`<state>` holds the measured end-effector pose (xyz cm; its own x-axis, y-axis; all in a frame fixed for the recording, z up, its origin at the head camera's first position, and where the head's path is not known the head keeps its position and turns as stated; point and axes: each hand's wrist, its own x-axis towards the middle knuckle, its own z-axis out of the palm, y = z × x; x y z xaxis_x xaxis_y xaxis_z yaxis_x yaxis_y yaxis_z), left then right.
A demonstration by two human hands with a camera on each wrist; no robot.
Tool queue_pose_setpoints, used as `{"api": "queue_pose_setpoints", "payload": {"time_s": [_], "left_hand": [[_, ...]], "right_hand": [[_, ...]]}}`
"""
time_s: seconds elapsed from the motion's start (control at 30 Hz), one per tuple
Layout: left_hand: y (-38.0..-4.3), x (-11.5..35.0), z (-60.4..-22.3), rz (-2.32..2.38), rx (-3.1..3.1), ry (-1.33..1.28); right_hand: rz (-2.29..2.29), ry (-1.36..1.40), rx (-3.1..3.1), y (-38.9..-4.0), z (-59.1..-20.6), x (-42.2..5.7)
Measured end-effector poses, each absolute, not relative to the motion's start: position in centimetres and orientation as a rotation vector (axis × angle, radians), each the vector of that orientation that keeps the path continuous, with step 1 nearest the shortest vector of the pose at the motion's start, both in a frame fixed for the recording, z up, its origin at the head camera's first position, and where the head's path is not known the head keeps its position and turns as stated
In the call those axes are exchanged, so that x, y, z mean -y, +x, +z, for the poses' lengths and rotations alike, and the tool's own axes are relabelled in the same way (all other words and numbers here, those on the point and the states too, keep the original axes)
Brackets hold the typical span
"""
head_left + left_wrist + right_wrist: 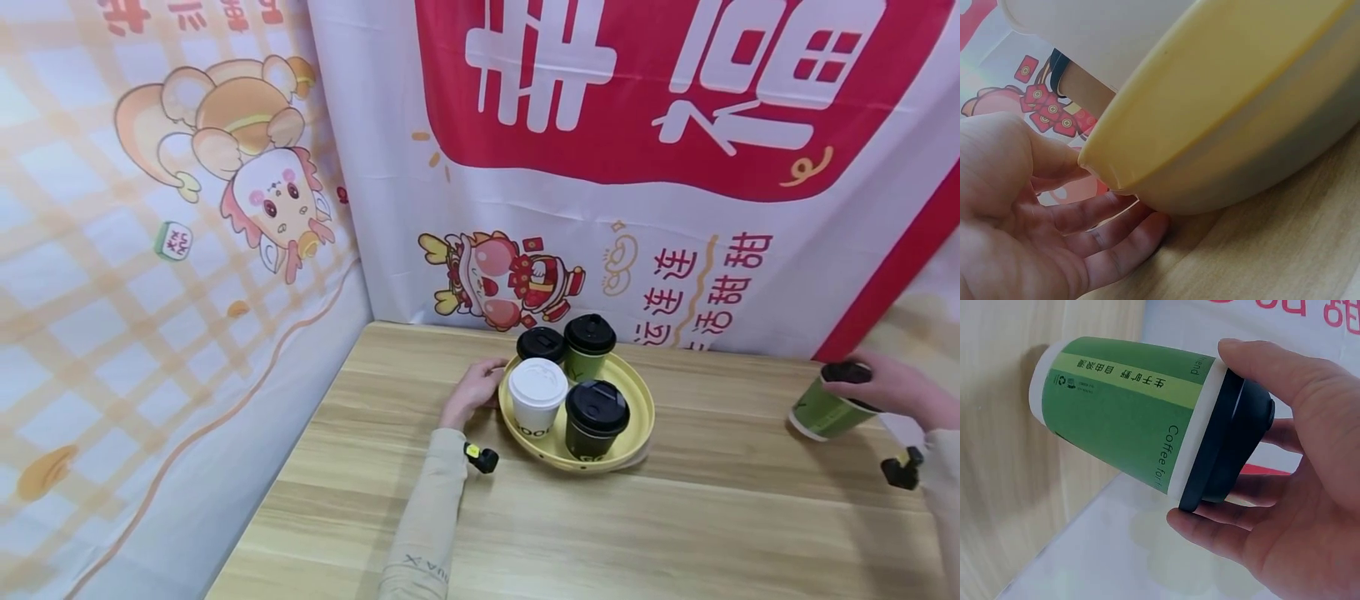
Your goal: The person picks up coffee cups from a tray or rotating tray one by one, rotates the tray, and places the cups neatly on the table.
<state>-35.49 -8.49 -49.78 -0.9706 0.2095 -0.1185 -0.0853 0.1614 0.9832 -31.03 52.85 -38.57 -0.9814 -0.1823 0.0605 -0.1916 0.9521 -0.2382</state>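
My left hand (480, 387) grips the left rim of a round yellow tray (640, 392), its thumb at the edge and fingers curled underneath in the left wrist view. On that tray stand a white paper cup with a white lid (537, 396), a dark cup with a black lid (597, 421), a green cup with a black lid (588, 346), and a partly hidden black-lidded cup (541, 343). Far to the right, my right hand (903, 390) holds another green paper coffee cup (1122, 412) by its black lid. Whether its base touches the table I cannot tell.
The wooden table (600, 533) meets a printed cloth backdrop (390, 250) behind the tray. A checked cloth (150, 358) hangs along the left side. Bare tabletop lies between the tray and the right-hand cup.
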Motion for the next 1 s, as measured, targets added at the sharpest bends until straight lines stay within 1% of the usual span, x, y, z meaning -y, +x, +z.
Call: {"api": "queue_pose_setpoints", "payload": {"time_s": [0.43,0.73,0.9,1.0], "left_hand": [[-35.6,8.4,-50.3,1.893,-2.213,0.115],[-35.5,8.6,-50.2,1.9,-2.222,0.111],[-35.4,8.6,-50.1,1.909,-2.22,0.111],[-35.5,8.6,-50.1,1.913,-2.214,0.122]], "right_hand": [[0.332,0.223,3.093,-30.0,-39.9,-54.1],[0.324,0.199,3.099,-30.3,-40.9,-54.5],[0.312,0.203,3.096,-30.3,-40.7,-54.3],[0.26,0.157,3.099,-30.1,-40.4,-54.1]]}}
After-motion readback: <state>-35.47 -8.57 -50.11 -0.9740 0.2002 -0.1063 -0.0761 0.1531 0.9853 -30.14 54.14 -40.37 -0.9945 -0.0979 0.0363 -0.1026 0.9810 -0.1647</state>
